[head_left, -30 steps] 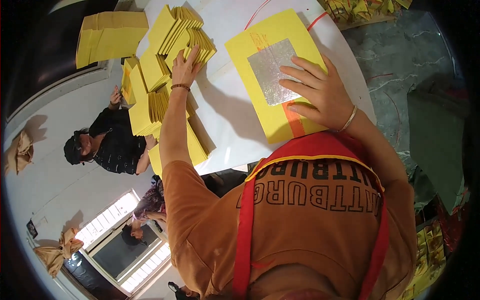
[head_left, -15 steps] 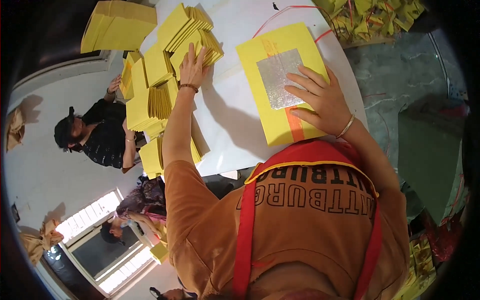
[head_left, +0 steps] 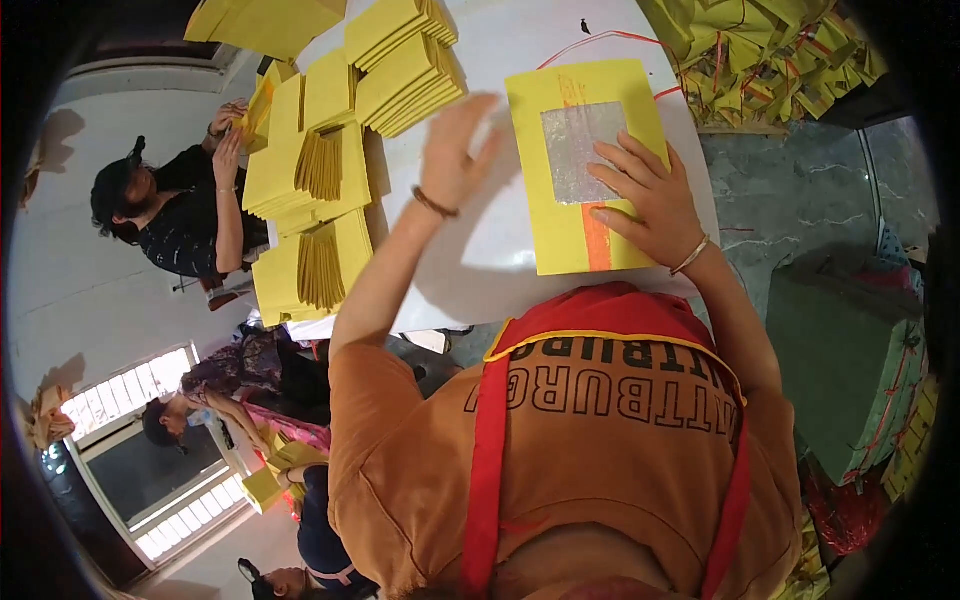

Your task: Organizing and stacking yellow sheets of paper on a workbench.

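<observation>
Flat on the white table before me lies a yellow paper sheet or stack point(head_left: 530, 225) with an orange stripe. A silver foil square point(head_left: 570, 150) rests on its middle. My right hand point(head_left: 650, 195) is spread flat over the foil's right side and the yellow paper, fingers apart. My left hand point(head_left: 460, 155), slightly blurred, hovers over the table just left of that paper. Its thumb stands away from the fingers and nothing shows in it. Nearest on its other side are folded yellow paper bundles point(head_left: 410, 85).
More yellow bundles point(head_left: 275, 180) fill the table's left part; a co-worker point(head_left: 190, 225) handles yellow paper there. Red string point(head_left: 610, 35) lies beyond my paper. Tied yellow bundles point(head_left: 760, 60) are heaped at far right. A green wrapped block point(head_left: 850, 350) stands right of me.
My left hand has come away from the folded bundles and moved right toward the foil-topped paper. My right hand stays on the foil. The whole view has shifted a little.
</observation>
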A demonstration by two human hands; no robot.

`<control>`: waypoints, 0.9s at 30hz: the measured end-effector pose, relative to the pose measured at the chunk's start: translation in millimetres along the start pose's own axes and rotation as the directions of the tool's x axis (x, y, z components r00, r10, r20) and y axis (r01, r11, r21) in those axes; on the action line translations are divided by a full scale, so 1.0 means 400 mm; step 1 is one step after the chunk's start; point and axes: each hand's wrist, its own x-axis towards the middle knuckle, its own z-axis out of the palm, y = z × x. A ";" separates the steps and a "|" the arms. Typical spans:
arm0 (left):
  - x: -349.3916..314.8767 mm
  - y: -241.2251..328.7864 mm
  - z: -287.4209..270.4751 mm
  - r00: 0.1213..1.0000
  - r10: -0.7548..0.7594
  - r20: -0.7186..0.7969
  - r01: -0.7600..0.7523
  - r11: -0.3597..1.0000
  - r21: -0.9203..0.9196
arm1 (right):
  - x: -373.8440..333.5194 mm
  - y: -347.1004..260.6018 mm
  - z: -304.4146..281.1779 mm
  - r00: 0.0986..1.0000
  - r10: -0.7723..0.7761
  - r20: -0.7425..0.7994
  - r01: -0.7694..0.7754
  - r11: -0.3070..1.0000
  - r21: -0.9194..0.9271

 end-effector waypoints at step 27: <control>-0.084 0.298 -0.010 0.937 -0.072 0.342 0.220 0.883 -0.415 | -0.069 0.093 0.006 0.982 0.189 -0.010 -0.109 0.609 0.785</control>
